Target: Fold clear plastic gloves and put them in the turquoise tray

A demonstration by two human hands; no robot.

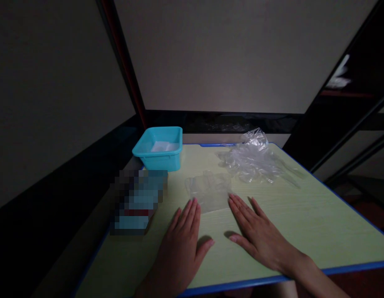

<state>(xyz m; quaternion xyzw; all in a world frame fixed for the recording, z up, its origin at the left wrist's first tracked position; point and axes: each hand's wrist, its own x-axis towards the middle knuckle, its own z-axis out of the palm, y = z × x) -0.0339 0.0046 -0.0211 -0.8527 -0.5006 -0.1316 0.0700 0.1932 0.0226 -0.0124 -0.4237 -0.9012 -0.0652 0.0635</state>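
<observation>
A thin, clear disposable plastic glove (210, 194) lies flat on the table, its finger parts pointing away from me. My left hand (183, 244) rests flat, fingers stretched out and thumb apart, its fingertips at the glove's lower left edge. On the other side, my right hand (262, 236) also lies flat and open, with its fingertips by the lower right corner of the glove. Neither hand grasps anything. Farther back on the right is a crumpled heap of clear plastic (250, 159), which looks like a bag with more gloves.
A turquoise plastic basin (159, 153) with something whitish inside stands at the table's back left corner. Nearer on the left edge lies a pixelated, unreadable object (138, 203). The pale green table (316, 223) has a blue rim, and cabinet panels (223, 58) rise behind it.
</observation>
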